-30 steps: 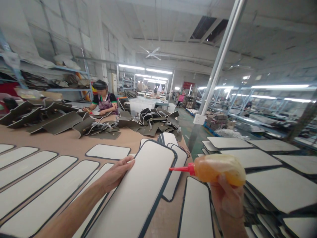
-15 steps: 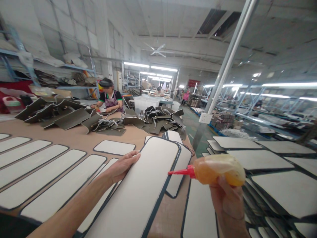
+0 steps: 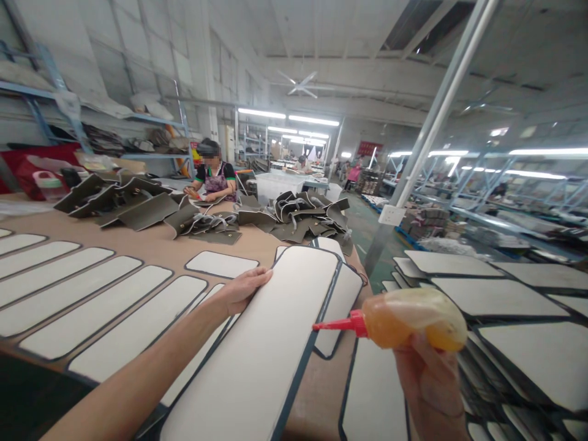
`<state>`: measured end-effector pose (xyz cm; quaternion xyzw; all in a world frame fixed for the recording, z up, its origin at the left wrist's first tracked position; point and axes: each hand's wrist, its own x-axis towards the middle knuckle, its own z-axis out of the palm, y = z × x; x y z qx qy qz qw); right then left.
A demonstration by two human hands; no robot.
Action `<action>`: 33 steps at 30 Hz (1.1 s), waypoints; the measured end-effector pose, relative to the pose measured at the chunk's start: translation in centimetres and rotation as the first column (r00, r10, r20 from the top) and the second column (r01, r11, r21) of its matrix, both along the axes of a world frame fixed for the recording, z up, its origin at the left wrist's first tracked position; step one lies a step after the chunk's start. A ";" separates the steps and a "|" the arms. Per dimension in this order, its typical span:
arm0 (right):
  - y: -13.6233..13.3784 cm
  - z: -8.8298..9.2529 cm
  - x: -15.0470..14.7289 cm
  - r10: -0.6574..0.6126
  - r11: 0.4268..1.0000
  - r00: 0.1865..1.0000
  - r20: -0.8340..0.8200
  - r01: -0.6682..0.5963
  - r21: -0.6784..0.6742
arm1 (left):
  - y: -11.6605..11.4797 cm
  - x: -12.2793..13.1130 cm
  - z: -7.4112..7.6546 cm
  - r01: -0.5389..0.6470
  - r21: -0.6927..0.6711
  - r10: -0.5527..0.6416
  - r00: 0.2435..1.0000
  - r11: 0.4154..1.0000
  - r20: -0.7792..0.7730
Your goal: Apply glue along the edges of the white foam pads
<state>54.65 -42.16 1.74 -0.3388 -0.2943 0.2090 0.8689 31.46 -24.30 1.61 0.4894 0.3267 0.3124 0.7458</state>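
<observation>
A long cream panel with a dark edge (image 3: 266, 331) is gripped at its far left side by my left hand (image 3: 245, 289), its thumb side on the rim. My right hand (image 3: 427, 367) holds a squeeze bottle (image 3: 404, 320) of amber liquid on its side. The bottle's red nozzle (image 3: 337, 326) points left, its tip at the panel's right dark edge. Under and beyond the held panel lies another cream panel (image 3: 342, 300). One more panel (image 3: 374, 392) lies between the held panel and my right hand.
Several cream panels (image 3: 96, 300) lie in a row on the brown table (image 3: 257, 236). Dark olive pieces (image 3: 142, 205) are heaped at the back. A co-worker (image 3: 214, 174) sits beyond them. Stacked panels (image 3: 496, 297) stand at the right, by a metal post (image 3: 413, 159).
The whole view has shifted a little, so the scene appears further right. The nozzle tip stays at the panel's right edge, and both hands keep their holds.
</observation>
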 end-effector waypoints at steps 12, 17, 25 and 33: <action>-0.8 -0.6 -0.6 0.008 0.998 0.999 0.041 -0.005 -0.069 | 1.6 1.3 -0.1 -0.009 -0.039 0.010 1.000 0.999 0.017; -1.0 -0.9 -0.6 0.012 0.997 1.000 -0.003 -0.013 -0.078 | 2.5 1.8 -0.2 -0.004 -0.044 0.004 1.000 0.999 0.008; -1.2 -1.3 -0.3 0.028 0.992 0.999 -0.029 -0.032 -0.125 | 4.0 2.0 -0.5 0.020 -0.046 -0.019 1.000 0.999 0.020; -1.1 -1.6 0.0 0.020 0.989 1.000 0.000 -0.020 -0.145 | 5.0 2.5 -0.2 0.015 -0.045 -0.015 1.000 0.999 0.012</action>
